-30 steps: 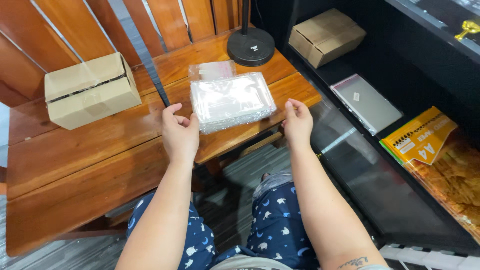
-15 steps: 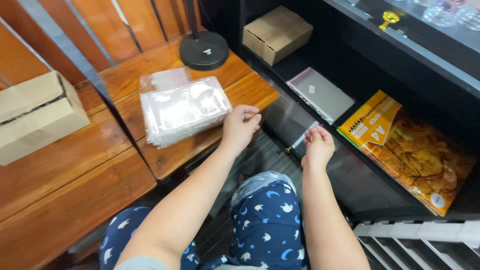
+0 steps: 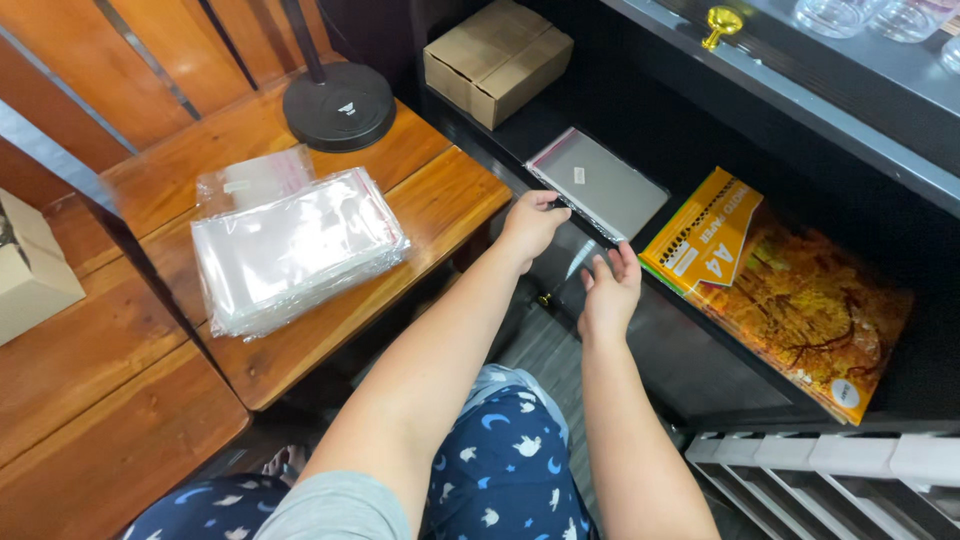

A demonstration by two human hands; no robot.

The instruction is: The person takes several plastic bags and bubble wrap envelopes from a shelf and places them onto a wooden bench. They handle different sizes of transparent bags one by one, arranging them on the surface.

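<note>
The flat grey clear-sleeved pack (image 3: 600, 183) lies on the black shelf (image 3: 690, 350) at about one o'clock, its near corner pinched by the left hand (image 3: 530, 222), while the right hand (image 3: 610, 290) hovers open-fingered just below, apparently to steady it

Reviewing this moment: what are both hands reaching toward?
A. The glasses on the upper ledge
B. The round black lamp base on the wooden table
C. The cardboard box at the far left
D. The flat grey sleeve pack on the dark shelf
D: the left hand touches the near edge of the flat grey sleeve pack on the dark shelf, with the right hand open just below it.
</note>
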